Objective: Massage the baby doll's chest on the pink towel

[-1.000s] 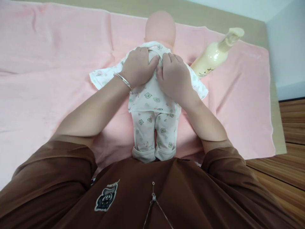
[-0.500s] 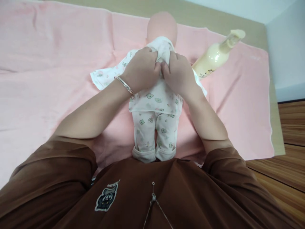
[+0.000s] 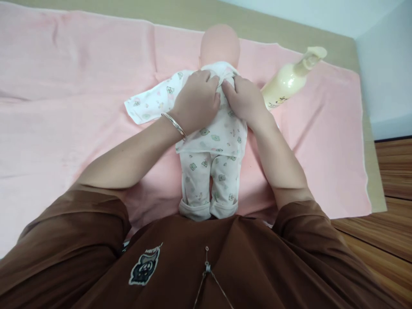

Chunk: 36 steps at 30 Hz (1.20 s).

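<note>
A baby doll (image 3: 220,45) lies with its head away from me, its face out of sight. It wears a white printed baby shirt (image 3: 219,139) and matching pants (image 3: 195,182) with turned-up cuffs. My left hand (image 3: 198,101), a silver bangle at its wrist, is closed with its fingertips gripping the shirt just below the neckline. Beside it, my right hand (image 3: 246,101) pinches the same cloth between thumb and fingers. The left-lying sleeve (image 3: 149,101) is spread out flat; the other one is mostly hidden behind my right hand and forearm.
A pink cloth (image 3: 96,60) covers most of the wooden table (image 3: 375,171). To the right of the doll is a cream-coloured pump bottle (image 3: 285,83). A white wall (image 3: 389,68) rises beyond the table, and brown wood-grain boards (image 3: 392,197) show at the right.
Both hands have come slightly toward me and moved a little apart. The bunched cloth at the neckline now lies lower and flatter against the doll.
</note>
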Available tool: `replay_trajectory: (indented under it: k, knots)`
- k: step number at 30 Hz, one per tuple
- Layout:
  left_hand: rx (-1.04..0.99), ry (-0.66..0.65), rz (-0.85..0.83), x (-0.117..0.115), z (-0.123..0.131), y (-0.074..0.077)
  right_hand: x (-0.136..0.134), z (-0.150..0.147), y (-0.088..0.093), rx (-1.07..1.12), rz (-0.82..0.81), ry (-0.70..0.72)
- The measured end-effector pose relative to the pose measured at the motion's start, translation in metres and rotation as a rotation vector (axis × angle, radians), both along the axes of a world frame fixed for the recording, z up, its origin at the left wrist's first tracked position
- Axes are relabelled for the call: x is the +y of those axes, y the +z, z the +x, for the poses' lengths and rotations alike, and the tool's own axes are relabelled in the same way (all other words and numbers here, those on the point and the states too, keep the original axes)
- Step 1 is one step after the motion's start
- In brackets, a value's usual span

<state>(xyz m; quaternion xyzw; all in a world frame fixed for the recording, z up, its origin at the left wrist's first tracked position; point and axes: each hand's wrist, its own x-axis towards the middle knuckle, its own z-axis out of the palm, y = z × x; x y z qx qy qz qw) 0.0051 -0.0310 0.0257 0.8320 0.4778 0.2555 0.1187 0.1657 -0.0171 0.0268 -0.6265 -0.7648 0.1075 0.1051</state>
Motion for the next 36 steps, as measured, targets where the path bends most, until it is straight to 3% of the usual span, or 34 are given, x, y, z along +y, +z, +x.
replay_trajectory:
  k: [6,9,18,29,36]
  knots:
    - [0.075,0.206,-0.037,0.025,-0.001,-0.019,-0.031,-0.024,0.010,-0.147,0.192,0.075]
    - [0.076,0.293,-0.035,0.031,-0.001,-0.029,-0.030,-0.025,0.007,-0.129,0.225,0.053]
    - [0.058,0.324,0.047,0.029,0.002,-0.034,0.005,-0.007,-0.013,-0.039,0.064,-0.117]
    - [-0.018,0.358,-0.061,0.027,0.003,-0.032,0.008,-0.011,-0.017,-0.008,0.120,-0.153]
    - [-0.040,0.335,-0.030,0.028,0.002,-0.033,0.007,-0.011,-0.018,0.030,0.117,-0.172]
